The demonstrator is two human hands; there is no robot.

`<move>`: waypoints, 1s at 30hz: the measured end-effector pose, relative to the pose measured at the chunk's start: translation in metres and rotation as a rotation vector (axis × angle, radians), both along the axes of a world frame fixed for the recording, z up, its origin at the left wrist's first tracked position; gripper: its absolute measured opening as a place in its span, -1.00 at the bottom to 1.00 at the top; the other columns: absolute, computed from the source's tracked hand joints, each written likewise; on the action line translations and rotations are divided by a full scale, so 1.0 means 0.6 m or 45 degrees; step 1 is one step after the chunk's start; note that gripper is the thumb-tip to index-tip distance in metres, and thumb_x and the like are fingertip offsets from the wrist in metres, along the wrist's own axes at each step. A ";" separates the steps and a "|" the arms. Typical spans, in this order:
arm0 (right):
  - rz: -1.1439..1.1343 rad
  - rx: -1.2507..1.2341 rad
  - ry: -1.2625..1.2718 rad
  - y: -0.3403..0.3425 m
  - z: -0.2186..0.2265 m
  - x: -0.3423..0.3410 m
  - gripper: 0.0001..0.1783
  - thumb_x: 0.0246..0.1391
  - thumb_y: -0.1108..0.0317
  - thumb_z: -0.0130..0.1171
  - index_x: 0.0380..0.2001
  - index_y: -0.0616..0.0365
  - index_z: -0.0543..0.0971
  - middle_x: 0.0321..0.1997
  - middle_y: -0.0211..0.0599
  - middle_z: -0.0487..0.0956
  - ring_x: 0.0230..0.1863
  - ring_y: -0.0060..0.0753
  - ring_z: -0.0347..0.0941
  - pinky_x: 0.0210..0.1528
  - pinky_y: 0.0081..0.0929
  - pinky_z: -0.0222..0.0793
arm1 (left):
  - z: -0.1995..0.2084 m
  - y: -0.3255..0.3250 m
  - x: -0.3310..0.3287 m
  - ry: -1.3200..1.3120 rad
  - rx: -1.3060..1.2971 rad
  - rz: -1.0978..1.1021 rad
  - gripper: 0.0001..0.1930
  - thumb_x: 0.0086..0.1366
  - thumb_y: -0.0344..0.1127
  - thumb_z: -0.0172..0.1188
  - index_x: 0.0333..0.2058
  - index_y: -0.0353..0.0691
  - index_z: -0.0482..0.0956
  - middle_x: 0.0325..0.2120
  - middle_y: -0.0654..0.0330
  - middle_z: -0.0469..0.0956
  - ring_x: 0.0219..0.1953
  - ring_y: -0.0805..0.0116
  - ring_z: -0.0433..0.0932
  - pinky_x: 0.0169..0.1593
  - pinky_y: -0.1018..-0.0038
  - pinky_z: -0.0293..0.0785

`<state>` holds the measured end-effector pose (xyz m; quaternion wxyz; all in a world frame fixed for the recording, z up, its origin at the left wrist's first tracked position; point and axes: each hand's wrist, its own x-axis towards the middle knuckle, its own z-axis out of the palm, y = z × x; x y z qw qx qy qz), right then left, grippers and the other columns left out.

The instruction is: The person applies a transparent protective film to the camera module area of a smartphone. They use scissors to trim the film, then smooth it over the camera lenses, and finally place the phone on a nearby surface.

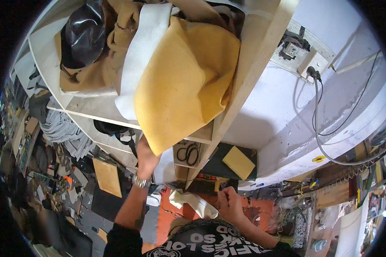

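A large yellow sheet (184, 81), which looks like leather or felt, hangs out over the front of a wooden shelf. My left hand (147, 159) is raised to its lowest corner, touching or just behind it. The sheet covers most of the fingers, so their grip is hidden. Beside the yellow piece, a white sheet (143, 55) droops from the same shelf. Lower down, near my body, my right hand (230, 204) is closed with curled fingers. Whatever it may hold does not show. A cream cloth (194, 203) lies below, between my two arms.
Brown hides (88, 81) and a glossy dark piece (86, 32) fill the shelf's left part. Black-handled scissors (188, 153) are in a lower compartment. A wooden upright (251, 64) borders the wall at right. Beyond it are a plugged-in cable (316, 107) and a yellow pad (239, 162).
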<state>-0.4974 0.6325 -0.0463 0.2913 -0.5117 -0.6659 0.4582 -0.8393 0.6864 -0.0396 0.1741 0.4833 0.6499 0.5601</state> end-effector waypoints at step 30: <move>-0.481 -0.308 0.077 0.075 -0.180 0.134 -0.63 0.48 0.19 -0.06 -0.37 0.23 0.40 -0.61 -0.33 0.39 -0.58 -0.39 0.48 -0.62 -0.35 0.40 | -0.016 -0.033 -0.015 -0.221 -0.450 -0.046 -0.37 0.12 -0.26 0.52 0.14 -0.36 0.50 0.08 0.04 0.55 0.01 0.23 0.57 0.05 0.29 0.54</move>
